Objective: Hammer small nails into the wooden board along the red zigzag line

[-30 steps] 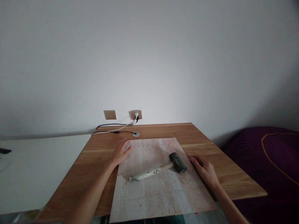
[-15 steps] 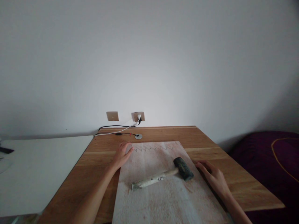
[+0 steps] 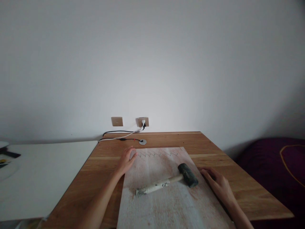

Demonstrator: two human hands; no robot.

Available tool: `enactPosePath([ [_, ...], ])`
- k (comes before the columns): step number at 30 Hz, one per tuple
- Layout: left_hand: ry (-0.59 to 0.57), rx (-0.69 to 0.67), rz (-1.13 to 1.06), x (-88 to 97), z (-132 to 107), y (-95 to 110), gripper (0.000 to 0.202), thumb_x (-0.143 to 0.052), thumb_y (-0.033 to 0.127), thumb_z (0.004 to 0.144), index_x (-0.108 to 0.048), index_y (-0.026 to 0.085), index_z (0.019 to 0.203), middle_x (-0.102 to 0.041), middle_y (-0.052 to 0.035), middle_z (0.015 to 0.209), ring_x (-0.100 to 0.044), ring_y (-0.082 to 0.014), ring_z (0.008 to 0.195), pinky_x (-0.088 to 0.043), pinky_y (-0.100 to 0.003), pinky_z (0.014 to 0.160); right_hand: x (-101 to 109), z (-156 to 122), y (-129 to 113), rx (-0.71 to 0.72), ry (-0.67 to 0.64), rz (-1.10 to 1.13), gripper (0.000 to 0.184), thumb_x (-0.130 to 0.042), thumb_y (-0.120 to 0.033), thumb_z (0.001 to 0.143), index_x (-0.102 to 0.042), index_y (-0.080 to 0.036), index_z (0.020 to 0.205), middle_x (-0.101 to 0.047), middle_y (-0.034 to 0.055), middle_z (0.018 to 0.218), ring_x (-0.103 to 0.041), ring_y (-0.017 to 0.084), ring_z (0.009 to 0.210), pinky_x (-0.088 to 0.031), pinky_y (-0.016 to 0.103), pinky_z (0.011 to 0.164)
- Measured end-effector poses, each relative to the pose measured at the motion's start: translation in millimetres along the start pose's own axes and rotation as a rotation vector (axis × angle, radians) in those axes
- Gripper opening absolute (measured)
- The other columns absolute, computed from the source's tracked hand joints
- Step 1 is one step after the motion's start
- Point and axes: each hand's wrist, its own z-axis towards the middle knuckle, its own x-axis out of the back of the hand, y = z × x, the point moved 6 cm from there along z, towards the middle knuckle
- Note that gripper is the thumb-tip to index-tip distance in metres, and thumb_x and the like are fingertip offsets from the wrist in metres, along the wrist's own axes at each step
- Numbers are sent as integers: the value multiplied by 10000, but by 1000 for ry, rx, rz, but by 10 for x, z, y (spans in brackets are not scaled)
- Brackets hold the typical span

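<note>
A long whitewashed wooden board [image 3: 152, 206] lies flat on the table. Across it rests a mallet [image 3: 152, 187], its black head [image 3: 188, 175] towards the right and its pale, worn handle towards the left. Near the board's far edge runs a zigzag row of several thin nails or marks [image 3: 157, 155], too small to tell which. My left hand [image 3: 127, 160] grips the far left corner of the board, thumb on top. At the right edge, my right hand [image 3: 218, 184] is closed on the board with curled fingers, partly hidden. Neither hand touches the mallet.
The board lies on a wooden table [image 3: 257, 197] set against a wall. Cables [image 3: 121, 137] run from a wall socket [image 3: 143, 122] and past a round cable grommet [image 3: 142, 142]. To the left is a white surface [image 3: 47, 171]; to the right, a purple cloth-covered shape [image 3: 264, 159].
The view has shifted slightly, so everything appears a little lower and further right. Both hands stay at the board's edges, and the mallet keeps its place on the board.
</note>
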Motion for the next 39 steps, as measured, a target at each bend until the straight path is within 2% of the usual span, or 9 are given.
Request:
enactPosePath([
  [3, 4, 30, -4, -18, -15, -23, 371, -577, 466, 1058, -656, 231, 1334, -712, -145, 1435, -644, -299, 1405, -486, -527, 1238, 7, -17, 4, 7, -13, -3, 327, -680, -505, 1078, -772, -205, 1170, -813, 47, 1106, -788, 243, 1003, -635, 447, 930],
  [7, -7, 49, -13, -53, -27, -47, 405, -588, 487, 1055, -636, 229, 1364, -720, -142, 1426, -662, -296, 1389, -498, -504, 1226, 27, -25, -22, 20, -24, -3, 363, -649, -540, 1084, -778, -209, 1157, -827, 49, 1086, -792, 247, 999, -621, 453, 949],
  [12, 4, 70, -31, -62, -32, -79, 434, -558, 472, 1069, -580, 213, 1417, -701, -165, 1457, -660, -295, 1403, -498, -511, 1224, 31, -25, -42, 7, -33, 0, 317, -673, -488, 1086, -767, -202, 1187, -807, 55, 1148, -781, 248, 1040, -628, 464, 962],
  [20, 16, 63, -28, -53, -32, -77, 387, -594, 426, 1040, -618, 233, 1375, -711, -146, 1451, -667, -298, 1391, -503, -519, 1221, 38, -12, 2, -5, -35, -11, 266, -701, -436, 1078, -764, -203, 1190, -794, 57, 1192, -771, 256, 1081, -627, 477, 986],
  [26, 2, 37, -29, -47, -21, -64, 276, -593, 421, 1031, -698, 231, 1200, -718, -149, 1429, -668, -301, 1383, -495, -521, 1233, 4, -18, 21, -5, -50, -14, 274, -717, -427, 1069, -752, -206, 1227, -776, 64, 1244, -765, 257, 1082, -643, 458, 949],
  [32, 1, 34, -23, -69, -26, -72, 415, -585, 446, 1035, -632, 221, 1381, -704, -158, 1459, -644, -305, 1417, -488, -529, 1239, -28, 2, -7, 11, -89, -31, 285, -715, -424, 1069, -745, -210, 1254, -765, 73, 1285, -758, 261, 1101, -642, 467, 958],
  [39, -14, 11, -27, -117, -3, -53, 420, -602, 457, 1024, -657, 220, 1366, -705, -163, 1466, -636, -319, 1431, -473, -545, 1253, -43, -40, -74, 39, -116, -49, 288, -715, -422, 1070, -742, -212, 1266, -762, 74, 1292, -759, 255, 1086, -646, 461, 948],
])
